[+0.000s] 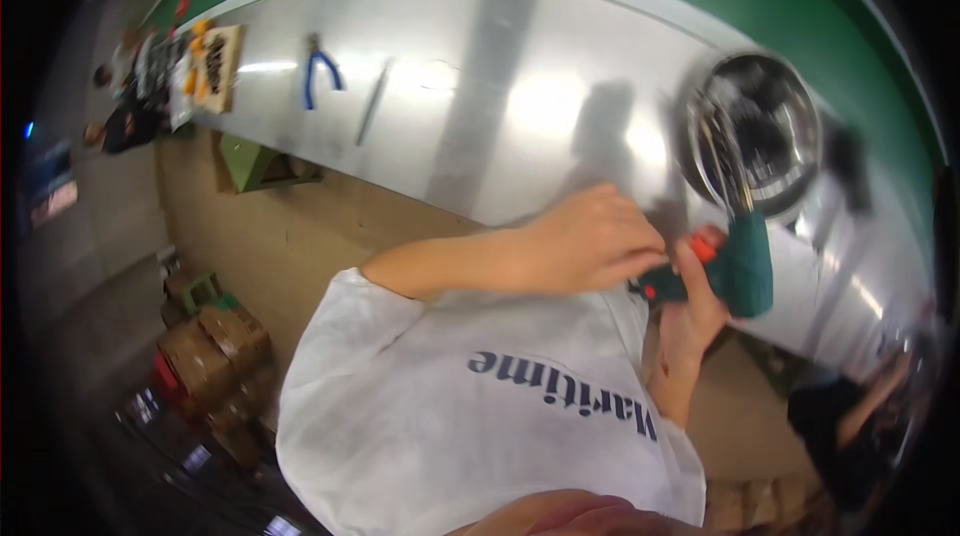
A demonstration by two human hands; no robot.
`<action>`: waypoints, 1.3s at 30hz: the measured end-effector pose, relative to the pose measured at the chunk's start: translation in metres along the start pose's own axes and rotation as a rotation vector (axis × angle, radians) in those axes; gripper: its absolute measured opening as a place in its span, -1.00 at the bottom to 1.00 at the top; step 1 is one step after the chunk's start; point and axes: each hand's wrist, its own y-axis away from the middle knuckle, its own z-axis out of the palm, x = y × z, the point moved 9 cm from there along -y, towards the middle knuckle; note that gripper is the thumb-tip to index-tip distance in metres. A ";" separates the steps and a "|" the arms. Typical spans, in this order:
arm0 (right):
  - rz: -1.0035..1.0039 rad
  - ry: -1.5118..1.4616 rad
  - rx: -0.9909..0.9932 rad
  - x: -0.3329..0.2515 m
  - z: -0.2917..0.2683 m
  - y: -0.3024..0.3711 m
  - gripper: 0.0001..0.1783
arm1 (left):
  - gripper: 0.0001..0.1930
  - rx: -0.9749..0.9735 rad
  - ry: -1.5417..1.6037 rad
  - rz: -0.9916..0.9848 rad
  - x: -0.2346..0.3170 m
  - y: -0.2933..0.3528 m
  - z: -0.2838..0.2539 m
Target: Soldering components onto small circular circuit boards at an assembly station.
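On the right, my right hand (698, 309) is wrapped around a dark green hand-held tool (745, 266) with an orange-red part near my thumb. My left hand (610, 244) is beside it, fingers curled together at the tool's near-left end; whatever they pinch, if anything, is hidden. A shiny round metal bowl (812, 141) stands just beyond the tool. Several thin metal rods (722, 141) cross the bowl's left side, blurred; whether they belong to the tool or lie in the bowl, I cannot tell.
Blue-handled pliers (311, 81) and a thin grey rod (374, 102) lie on the metal worktop (430, 126). A tray of small dark parts (218, 71) sits at its left end. Cardboard boxes (215, 346) stand on the floor at left. Another person's arm (870, 401) shows at lower right.
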 end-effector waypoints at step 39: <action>-0.008 0.006 0.112 -0.017 -0.023 0.016 -0.60 | -0.39 1.012 -0.870 -0.963 -0.351 0.013 -0.469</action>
